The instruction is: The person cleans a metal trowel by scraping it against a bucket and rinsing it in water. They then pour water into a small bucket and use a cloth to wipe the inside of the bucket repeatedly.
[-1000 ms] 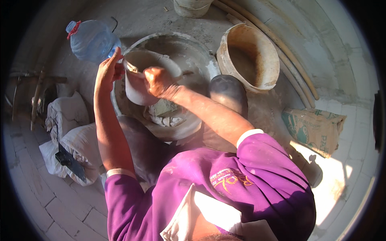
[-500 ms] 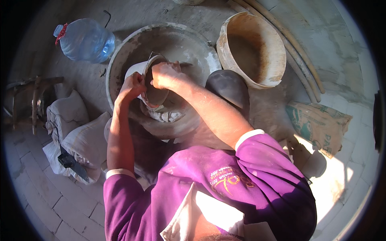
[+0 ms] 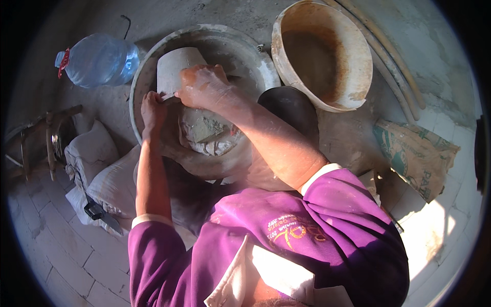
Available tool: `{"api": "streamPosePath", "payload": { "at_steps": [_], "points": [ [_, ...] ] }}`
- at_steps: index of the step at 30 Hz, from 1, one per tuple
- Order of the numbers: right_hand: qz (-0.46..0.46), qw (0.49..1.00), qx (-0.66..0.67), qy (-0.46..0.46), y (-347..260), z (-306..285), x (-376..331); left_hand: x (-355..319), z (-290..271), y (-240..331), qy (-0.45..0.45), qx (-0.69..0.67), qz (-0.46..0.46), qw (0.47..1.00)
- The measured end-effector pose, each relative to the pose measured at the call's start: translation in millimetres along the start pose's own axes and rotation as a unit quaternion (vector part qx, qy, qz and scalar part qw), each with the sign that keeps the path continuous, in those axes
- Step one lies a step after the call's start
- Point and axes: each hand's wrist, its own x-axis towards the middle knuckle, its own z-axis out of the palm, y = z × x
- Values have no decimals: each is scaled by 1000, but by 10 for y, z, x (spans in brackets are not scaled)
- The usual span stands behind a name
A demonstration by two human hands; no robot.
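Since the earlier frame, we lowered the small pale bucket (image 3: 176, 69) into the basin (image 3: 140, 87); right hand (image 3: 204, 87) fingers gripped its rim, left hand (image 3: 152, 108) steadied it; we judged slow tipping best.

A clear water jug (image 3: 99, 60) with a red cap lies on its side at upper left — just beside the basin. An empty, rust-stained bucket (image 3: 322, 53) stands at upper right, poles (image 3: 388, 56) running past it. A torn paper sack (image 3: 414, 153) lies at right. White bags (image 3: 97, 169) slump at left — near a wooden frame (image 3: 43, 135).
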Motion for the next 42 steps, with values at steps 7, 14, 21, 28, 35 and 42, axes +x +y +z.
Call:
{"api": "streamPosePath", "payload": {
  "at_steps": [7, 14, 21, 28, 35, 42],
  "points": [
    [13, 999, 27, 20, 67, -28, 65, -109, 1472, -1006, 161, -292, -323, 886],
    [29, 999, 26, 5, 174, -40, 42, -702, 1937, -70, 12, -672, -479, 565],
    [22, 999, 25, 16, 146, -65, 185, -47, 908, -605, 79, -169, -167, 968],
    [-6, 997, 47, 62, 97, -101, 98, 145, 563, 6, 148, -147, -40, 977],
    [-2, 997, 77, 25, 155, -82, 82, -549, 1948, -390, -87, -230, -360, 900],
    [27, 998, 43, 22, 202, -87, 173, -626, 2366, -788, -332, 82, -110, 933]
  ]
}}
